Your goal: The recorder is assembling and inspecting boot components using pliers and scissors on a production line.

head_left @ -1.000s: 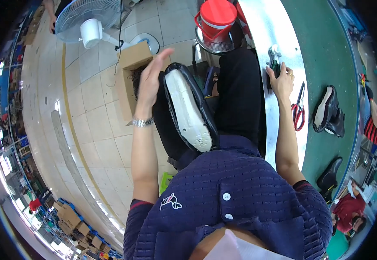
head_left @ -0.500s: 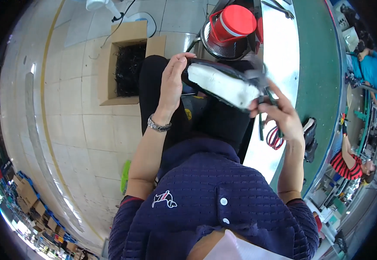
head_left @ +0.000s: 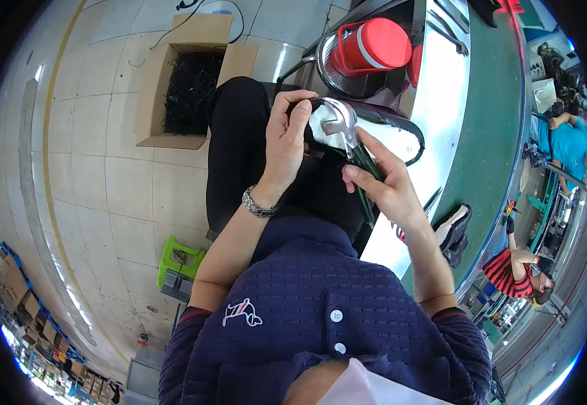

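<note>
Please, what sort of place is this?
Probably a shoe factory or workshop: the right hand holds metal pincers over an upturned black shoe, other shoes lie on the green worktop, and other people appear beyond it.

We identify the shoe (head_left: 401,138) as a dark, glossy upper around a white underside. We see it held sole-up, its length running across the view, the right end slightly lower. Over its left end we find the pincers (head_left: 350,135), with a curved bright metal head uppermost and dark green handles slanting down to the right; we cannot confirm contact between head and sole
</note>
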Demonstrator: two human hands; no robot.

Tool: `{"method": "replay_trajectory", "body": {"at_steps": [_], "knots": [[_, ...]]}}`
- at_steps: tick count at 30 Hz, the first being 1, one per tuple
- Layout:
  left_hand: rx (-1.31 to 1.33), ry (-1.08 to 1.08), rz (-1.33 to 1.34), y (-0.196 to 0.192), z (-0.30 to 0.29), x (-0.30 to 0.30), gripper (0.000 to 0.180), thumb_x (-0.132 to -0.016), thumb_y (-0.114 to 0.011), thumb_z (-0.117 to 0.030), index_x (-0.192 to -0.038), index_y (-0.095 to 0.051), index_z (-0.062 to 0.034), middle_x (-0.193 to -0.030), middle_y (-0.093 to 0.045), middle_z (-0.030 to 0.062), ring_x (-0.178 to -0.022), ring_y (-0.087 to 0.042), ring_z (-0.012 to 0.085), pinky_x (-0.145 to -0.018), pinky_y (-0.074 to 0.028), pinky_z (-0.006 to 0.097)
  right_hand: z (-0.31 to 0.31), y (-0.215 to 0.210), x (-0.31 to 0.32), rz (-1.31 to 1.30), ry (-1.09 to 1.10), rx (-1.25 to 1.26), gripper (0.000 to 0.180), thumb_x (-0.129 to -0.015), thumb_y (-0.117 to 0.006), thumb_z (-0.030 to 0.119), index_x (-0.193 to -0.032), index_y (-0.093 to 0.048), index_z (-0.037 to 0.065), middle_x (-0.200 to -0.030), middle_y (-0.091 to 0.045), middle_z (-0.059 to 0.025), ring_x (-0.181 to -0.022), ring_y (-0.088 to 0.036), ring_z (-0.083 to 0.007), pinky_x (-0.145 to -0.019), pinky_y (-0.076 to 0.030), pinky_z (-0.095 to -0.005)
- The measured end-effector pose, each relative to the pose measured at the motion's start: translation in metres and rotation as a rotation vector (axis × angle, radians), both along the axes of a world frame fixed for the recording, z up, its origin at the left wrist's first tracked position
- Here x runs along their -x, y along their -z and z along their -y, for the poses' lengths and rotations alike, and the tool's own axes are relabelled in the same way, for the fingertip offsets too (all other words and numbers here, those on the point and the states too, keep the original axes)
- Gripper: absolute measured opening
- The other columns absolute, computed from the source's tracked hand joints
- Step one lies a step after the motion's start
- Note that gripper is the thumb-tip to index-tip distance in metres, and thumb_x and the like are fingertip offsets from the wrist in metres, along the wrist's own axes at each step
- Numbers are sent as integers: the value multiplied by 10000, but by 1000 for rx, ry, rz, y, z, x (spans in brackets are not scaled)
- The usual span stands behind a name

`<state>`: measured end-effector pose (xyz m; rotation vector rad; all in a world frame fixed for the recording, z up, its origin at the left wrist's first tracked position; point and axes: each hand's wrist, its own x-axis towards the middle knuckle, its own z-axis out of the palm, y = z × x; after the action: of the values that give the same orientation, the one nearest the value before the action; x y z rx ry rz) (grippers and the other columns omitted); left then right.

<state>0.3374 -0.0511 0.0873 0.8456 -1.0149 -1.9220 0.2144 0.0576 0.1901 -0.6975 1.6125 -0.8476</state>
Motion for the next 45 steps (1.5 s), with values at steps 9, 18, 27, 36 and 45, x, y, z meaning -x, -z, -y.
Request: {"method": "replay_trajectory", "body": {"at_steps": [9, 18, 27, 36, 45], "knots": [[-37, 40, 23, -4, 3, -1, 214, -1001, -428, -137, -1102, -580, -27, -1090, -616, 46, -989, -534, 84, -912, -407, 245, 9, -31, 6, -667, -408, 66, 624, -867, -619, 39, -1446, -414, 153, -1025, -675, -198, -790, -691, -305, -711, -541, -397], [-47, 29, 83, -8, 3, -2, 248, -989, -393, -127, -1096, -587, -15, -1081, -599, 46, -1002, -513, 106, -930, -377, 259, 19, -39, 0, -886, -515, -2, 611, -867, -625, 95, -1430, -437, 240, -855, -664, -175, -734, -670, -338, -672, -536, -421], [-114, 14, 8, -9, -1, -3, 272, -988, -378, -145, -1093, -584, -2, -1077, -599, 65, -1001, -524, 121, -948, -378, 273, 15, -33, 7, -987, -579, 28, 581, -872, -626, 114, -1411, -455, 246, -800, -683, -168, -701, -668, -350, -634, -531, -422], [-67, 30, 25, -1, 2, -1, 195, -998, -477, -168, -1079, -591, -32, -1005, -590, 13, -904, -520, 72, -822, -408, 220, 26, -43, 7, -997, -676, -16, 539, -859, -602, 56, -1377, -476, 140, -693, -660, -180, -628, -661, -363, -599, -529, -454], [-88, 289, -183, 2, 17, -22, 454, -841, -696, -81, -1240, -483, -33, -1086, -545, 28, -1004, -528, 106, -863, -444, 222, 31, -38, -18, -966, -268, 338, 616, -883, -624, 77, -1449, -387, 118, -913, -695, -213, -761, -702, -345, -669, -549, -379]]}}
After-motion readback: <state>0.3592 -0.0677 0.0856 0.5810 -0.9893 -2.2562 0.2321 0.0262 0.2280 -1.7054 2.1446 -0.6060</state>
